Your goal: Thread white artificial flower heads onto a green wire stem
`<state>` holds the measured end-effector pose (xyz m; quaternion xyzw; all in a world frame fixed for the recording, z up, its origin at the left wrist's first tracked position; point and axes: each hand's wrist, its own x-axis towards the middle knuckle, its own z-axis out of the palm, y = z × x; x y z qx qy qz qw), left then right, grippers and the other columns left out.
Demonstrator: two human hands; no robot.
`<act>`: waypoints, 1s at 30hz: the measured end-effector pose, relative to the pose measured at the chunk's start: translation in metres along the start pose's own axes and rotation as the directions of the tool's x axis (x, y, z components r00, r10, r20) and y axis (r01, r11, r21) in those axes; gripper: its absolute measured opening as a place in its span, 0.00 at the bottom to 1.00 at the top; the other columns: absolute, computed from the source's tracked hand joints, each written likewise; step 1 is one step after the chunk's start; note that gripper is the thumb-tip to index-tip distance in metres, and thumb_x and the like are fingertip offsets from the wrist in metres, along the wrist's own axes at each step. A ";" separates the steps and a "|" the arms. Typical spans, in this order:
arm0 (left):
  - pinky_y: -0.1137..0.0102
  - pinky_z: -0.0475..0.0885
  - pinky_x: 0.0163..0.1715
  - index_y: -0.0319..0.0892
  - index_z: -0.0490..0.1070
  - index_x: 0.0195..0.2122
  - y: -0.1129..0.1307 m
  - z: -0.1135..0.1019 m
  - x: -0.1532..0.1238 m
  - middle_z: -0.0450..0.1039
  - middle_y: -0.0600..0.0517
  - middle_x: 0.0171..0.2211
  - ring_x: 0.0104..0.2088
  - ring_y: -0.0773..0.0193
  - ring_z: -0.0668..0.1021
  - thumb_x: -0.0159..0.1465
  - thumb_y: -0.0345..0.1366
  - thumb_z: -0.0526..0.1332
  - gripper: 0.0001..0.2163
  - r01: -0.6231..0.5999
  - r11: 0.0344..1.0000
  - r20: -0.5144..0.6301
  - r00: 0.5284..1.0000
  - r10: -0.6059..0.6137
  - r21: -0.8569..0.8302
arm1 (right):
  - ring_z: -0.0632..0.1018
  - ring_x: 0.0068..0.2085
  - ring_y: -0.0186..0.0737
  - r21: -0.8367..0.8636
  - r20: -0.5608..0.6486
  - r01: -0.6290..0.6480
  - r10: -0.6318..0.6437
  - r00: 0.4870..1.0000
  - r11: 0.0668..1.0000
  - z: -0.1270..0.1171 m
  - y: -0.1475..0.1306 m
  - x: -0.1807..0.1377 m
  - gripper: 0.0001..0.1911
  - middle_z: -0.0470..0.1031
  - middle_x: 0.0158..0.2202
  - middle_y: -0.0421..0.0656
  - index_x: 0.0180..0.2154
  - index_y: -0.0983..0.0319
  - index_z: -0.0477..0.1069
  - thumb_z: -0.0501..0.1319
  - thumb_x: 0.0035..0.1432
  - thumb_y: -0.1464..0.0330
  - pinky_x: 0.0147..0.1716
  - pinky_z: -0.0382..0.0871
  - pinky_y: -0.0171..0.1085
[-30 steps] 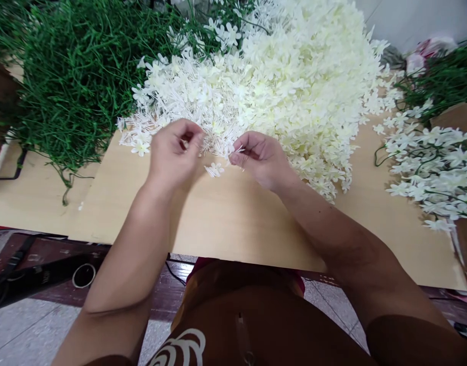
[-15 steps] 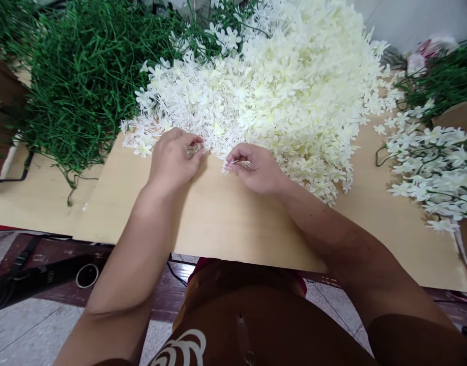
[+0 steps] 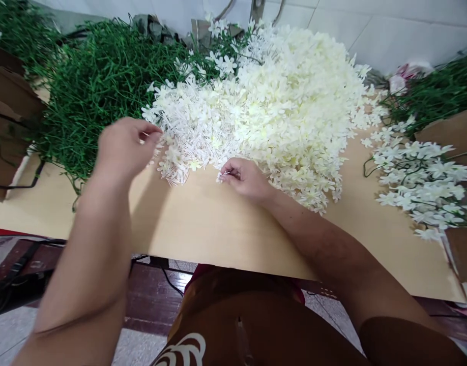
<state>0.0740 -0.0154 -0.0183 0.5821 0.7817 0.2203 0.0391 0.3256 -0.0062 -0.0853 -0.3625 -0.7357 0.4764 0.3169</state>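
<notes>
My right hand (image 3: pixel 245 179) pinches a small white artificial flower (image 3: pixel 219 176) between thumb and forefinger, just in front of the big flower pile. My left hand (image 3: pixel 127 145) hovers above the board, left of the loose white flowers. Its thumb and fingertips are drawn together; whatever they may hold is too small to make out. The heap of white and cream artificial flowers (image 3: pixel 294 107) spreads behind both hands, with its thin white stems (image 3: pixel 203 132) showing toward the left. Beyond my left hand lies a tangled mound of green plastic stems (image 3: pixel 104 76).
A light wooden board (image 3: pixel 218 223) covers the table. Finished-looking sprays of white flowers on green stems (image 3: pixel 424 178) lie at the right, by a cardboard box (image 3: pixel 450 129). Another cardboard box (image 3: pixel 12 101) stands at the left edge. A tiled wall (image 3: pixel 401 30) rises behind.
My left hand has moved left, away from my right hand and toward the green stems. My right hand still pinches a white flower. The view has tilted up slightly, showing more wall.
</notes>
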 end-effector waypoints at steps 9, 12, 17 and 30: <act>0.51 0.67 0.52 0.41 0.74 0.46 -0.038 -0.004 0.049 0.71 0.45 0.40 0.45 0.50 0.72 0.62 0.41 0.59 0.14 0.177 0.904 0.155 0.955 -0.253 0.389 | 0.69 0.34 0.35 -0.221 0.044 0.145 -0.138 0.989 0.964 0.002 -0.001 0.001 0.06 0.71 0.30 0.41 0.29 0.62 0.69 0.60 0.56 0.77 0.39 0.63 0.36; 0.59 0.67 0.45 0.42 0.74 0.46 -0.038 -0.008 0.047 0.68 0.48 0.34 0.39 0.54 0.70 0.63 0.41 0.57 0.14 0.180 0.889 0.156 0.951 -0.267 0.422 | 0.69 0.34 0.35 -0.225 0.064 0.149 -0.138 0.988 0.963 0.002 0.000 0.002 0.06 0.70 0.30 0.40 0.29 0.62 0.68 0.59 0.56 0.77 0.39 0.62 0.36; 0.67 0.66 0.45 0.39 0.74 0.51 -0.063 -0.018 0.044 0.71 0.48 0.38 0.39 0.58 0.67 0.62 0.42 0.59 0.19 0.148 0.911 0.066 0.980 -0.187 0.385 | 0.69 0.34 0.35 -0.212 0.046 0.127 -0.120 0.992 0.969 0.002 0.001 0.000 0.06 0.70 0.31 0.40 0.29 0.62 0.68 0.60 0.56 0.77 0.39 0.62 0.36; 0.69 0.58 0.35 0.38 0.71 0.58 -0.054 0.000 0.037 0.75 0.48 0.46 0.38 0.60 0.69 0.65 0.44 0.58 0.23 0.254 0.911 0.106 0.947 -0.302 0.325 | 0.69 0.34 0.36 -0.243 0.045 0.119 -0.112 0.993 0.963 0.003 -0.001 0.001 0.07 0.70 0.30 0.40 0.29 0.62 0.68 0.60 0.56 0.78 0.39 0.62 0.36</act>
